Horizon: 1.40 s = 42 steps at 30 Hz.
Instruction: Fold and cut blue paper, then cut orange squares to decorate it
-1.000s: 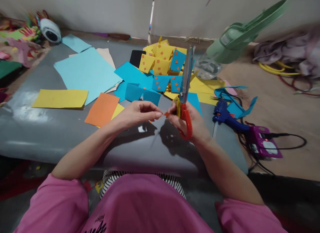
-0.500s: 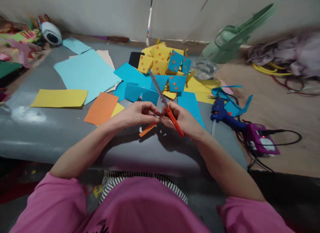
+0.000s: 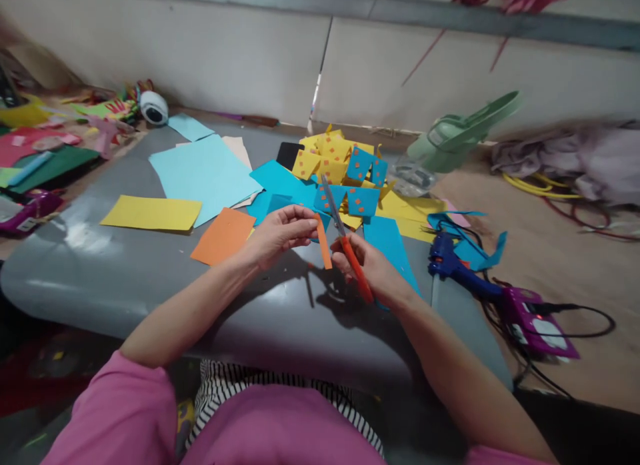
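Note:
My left hand (image 3: pixel 280 233) pinches the top of a narrow orange paper strip (image 3: pixel 323 242), which hangs down between my hands. My right hand (image 3: pixel 373 268) grips red-handled scissors (image 3: pixel 345 244), their blades pointing up and away beside the strip. Both hands hover over the grey tabletop (image 3: pixel 150 278). Just behind them lies a pile of blue and yellow paper pieces dotted with small orange squares (image 3: pixel 345 168).
An orange sheet (image 3: pixel 223 235), a yellow sheet (image 3: pixel 150 213) and a light blue sheet (image 3: pixel 203 175) lie to the left. A blue glue gun (image 3: pixel 453 265) and a purple device with cables (image 3: pixel 537 315) sit at the right. A green jug (image 3: pixel 453 142) stands behind.
The scissors tilted from upright to leaning left. The orange strip, a tiny scrap before, now hangs from my left fingers. The view lifted, showing more wall and table.

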### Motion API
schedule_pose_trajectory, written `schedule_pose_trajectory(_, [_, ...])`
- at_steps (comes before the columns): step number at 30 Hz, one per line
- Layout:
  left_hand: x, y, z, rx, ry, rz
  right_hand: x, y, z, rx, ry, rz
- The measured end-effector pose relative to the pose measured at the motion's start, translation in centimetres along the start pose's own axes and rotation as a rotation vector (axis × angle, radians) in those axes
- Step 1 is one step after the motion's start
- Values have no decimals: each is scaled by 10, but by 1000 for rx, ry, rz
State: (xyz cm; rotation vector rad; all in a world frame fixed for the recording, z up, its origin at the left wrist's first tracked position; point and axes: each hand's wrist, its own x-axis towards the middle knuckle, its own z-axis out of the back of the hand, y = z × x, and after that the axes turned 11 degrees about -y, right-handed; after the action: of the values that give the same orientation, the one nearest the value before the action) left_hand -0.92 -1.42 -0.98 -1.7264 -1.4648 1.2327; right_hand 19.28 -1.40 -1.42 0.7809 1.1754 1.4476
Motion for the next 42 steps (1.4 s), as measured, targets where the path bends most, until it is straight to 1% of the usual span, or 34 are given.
schedule_pose_trajectory(3, [1, -2, 1, -23, -28, -4, 0, 3, 0, -53, 55, -40])
schedule_pose_trajectory(6, [2, -4, 2, -6, -50, 20, -2, 9, 0, -74, 74, -76])
schedule_pose_trajectory(10, [2, -7, 3, -1, -61, 32, -4, 14, 1, -81, 107, -83])
schedule_pose_trajectory(15, [0, -9, 3, -8, -54, -5, -4, 4, 5, -17, 157, -26])
schedule_pose_trajectory(19, [-3, -10, 1, -20, -57, -22, -2, -6, 10, -41, 178, 3])
schedule_pose_trajectory(21, [-5, -12, 0, -38, -54, -38, -2, -6, 11, -48, 173, 0])
schedule_pose_trajectory(24, [-8, -12, 0, -95, -33, -71, -4, 2, 9, -58, 139, -8])
schedule_pose_trajectory(29, [-11, -9, -2, -121, -12, -112, -7, 9, 3, -31, 76, 26])
schedule_pose_trajectory(32, [-10, -8, -4, -129, -64, -159, -9, 6, 0, -51, 43, 47])
schedule_pose_trajectory(35, [-7, -7, -5, -191, -135, -192, -10, 2, -4, -125, 33, 64])
schedule_pose_trajectory(37, [-4, -7, -5, -236, -169, -161, -10, 0, -7, -183, 36, 60])
schedule_pose_trajectory(40, [-1, -5, -4, -287, -191, -76, -9, -2, -9, -254, 37, 64])
schedule_pose_trajectory(42, [0, -4, -5, -320, -194, -39, -7, -2, -9, -326, 3, 80])
